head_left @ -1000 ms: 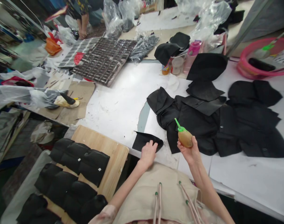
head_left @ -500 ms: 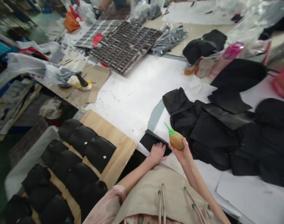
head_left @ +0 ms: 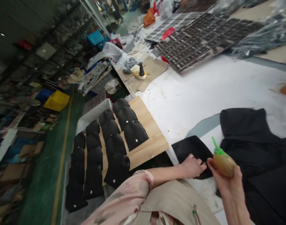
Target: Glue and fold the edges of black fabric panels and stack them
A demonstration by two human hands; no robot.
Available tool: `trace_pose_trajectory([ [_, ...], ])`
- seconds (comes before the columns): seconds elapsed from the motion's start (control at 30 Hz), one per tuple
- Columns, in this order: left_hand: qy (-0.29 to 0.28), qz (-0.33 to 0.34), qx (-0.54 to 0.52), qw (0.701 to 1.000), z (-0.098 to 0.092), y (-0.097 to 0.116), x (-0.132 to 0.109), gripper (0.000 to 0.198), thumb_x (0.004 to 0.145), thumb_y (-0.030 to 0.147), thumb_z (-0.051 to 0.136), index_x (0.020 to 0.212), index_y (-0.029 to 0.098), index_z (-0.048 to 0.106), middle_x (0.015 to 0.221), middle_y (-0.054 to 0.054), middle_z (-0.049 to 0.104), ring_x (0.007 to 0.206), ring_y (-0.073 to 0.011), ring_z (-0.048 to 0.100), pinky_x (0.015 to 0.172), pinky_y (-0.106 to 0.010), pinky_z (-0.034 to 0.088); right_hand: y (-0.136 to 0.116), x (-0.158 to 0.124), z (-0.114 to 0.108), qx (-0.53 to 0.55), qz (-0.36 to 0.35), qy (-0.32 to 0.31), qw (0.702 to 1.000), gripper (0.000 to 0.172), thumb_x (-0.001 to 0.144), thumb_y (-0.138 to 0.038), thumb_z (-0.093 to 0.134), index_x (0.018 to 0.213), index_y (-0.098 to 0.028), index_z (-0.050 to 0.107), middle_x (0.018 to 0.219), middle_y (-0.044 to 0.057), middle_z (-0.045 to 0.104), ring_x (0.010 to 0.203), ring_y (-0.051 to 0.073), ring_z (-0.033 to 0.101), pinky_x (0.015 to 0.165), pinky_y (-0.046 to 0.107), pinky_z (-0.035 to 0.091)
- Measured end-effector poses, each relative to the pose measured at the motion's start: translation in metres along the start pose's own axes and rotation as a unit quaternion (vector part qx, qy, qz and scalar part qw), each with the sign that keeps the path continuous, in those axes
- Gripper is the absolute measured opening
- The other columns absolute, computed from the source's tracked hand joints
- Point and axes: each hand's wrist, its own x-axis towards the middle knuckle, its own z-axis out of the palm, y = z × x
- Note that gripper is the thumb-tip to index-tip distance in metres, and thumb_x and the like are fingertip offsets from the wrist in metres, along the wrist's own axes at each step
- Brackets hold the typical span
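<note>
A small black fabric piece [head_left: 192, 147] lies at the front edge of the white-covered table. My left hand [head_left: 193, 165] is on its near side, fingers curled and closed on the piece; the fingertips are partly hidden. Just to the right, my right hand [head_left: 229, 184] grips a tan squeeze bottle [head_left: 224, 164] with a bright green nozzle that points up and away from me. Larger black fabric pieces [head_left: 243, 125] are heaped beside and beyond the bottle.
To the left, a wooden board [head_left: 152, 137] carries rows of overlapping black pieces above a pale plastic bin [head_left: 93, 114]. Farther back are a dark gridded sheet [head_left: 192, 47], plastic bags and a cream-coloured pot with a black brush-like thing [head_left: 139, 72]. A green floor [head_left: 43, 175] lies far left.
My view has swung to the left, bringing in shelves and floor. The small piece's raised flap now lies flatter, and my left fingers have curled. The bottle stays in my right hand.
</note>
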Motion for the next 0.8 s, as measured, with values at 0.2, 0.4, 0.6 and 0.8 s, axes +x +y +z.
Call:
trace_pose_trajectory([
  [0.2, -0.018, -0.064, -0.173, 0.983, -0.008, -0.019, 0.003, 0.023, 0.092, 0.02, 0.05, 0.107, 0.021, 0.067, 0.102, -0.008, 0.07, 0.086, -0.0199, 0.065, 0.071, -0.036, 0.048, 0.0, 0.015, 0.0, 0.007, -0.031, -0.033, 0.999, 0.05, 0.058, -0.055, 0.078, 0.095, -0.022, 0.071, 0.098, 0.004, 0.064, 0.087, 0.027, 0.062, 0.111, 0.065, 0.026],
  [0.4, 0.048, -0.192, -0.216, 0.956, -0.06, -0.078, 0.0, 0.024, 0.088, 0.018, 0.055, 0.105, 0.025, 0.07, 0.103, -0.002, 0.071, 0.089, -0.0188, 0.063, 0.068, -0.03, 0.046, 0.0, 0.027, -0.007, 0.017, -0.004, 0.005, 1.0, 0.051, 0.053, -0.054, 0.075, 0.094, -0.024, 0.07, 0.089, 0.003, 0.064, 0.08, 0.026, 0.06, 0.112, 0.066, 0.022],
  [0.6, 0.155, -0.278, -0.142, 0.937, -0.12, -0.136, 0.006, 0.018, 0.091, 0.015, 0.051, 0.102, 0.013, 0.066, 0.094, -0.005, 0.065, 0.084, -0.0194, 0.062, 0.081, -0.034, 0.045, 0.013, 0.035, -0.016, 0.054, 0.009, 0.014, 0.998, 0.057, 0.051, -0.057, 0.075, 0.097, -0.023, 0.067, 0.09, 0.002, 0.064, 0.082, 0.025, 0.061, 0.106, 0.065, 0.034],
  [0.8, 0.203, -0.352, -0.135, 0.904, -0.143, -0.176, 0.016, 0.021, 0.092, 0.002, 0.041, 0.102, 0.005, 0.06, 0.094, -0.009, 0.059, 0.093, -0.0216, 0.059, 0.089, -0.038, 0.043, 0.035, 0.029, -0.022, 0.036, 0.013, 0.012, 0.999, 0.047, 0.061, -0.052, 0.081, 0.097, -0.023, 0.068, 0.101, 0.002, 0.067, 0.094, 0.021, 0.063, 0.096, 0.05, 0.051],
])
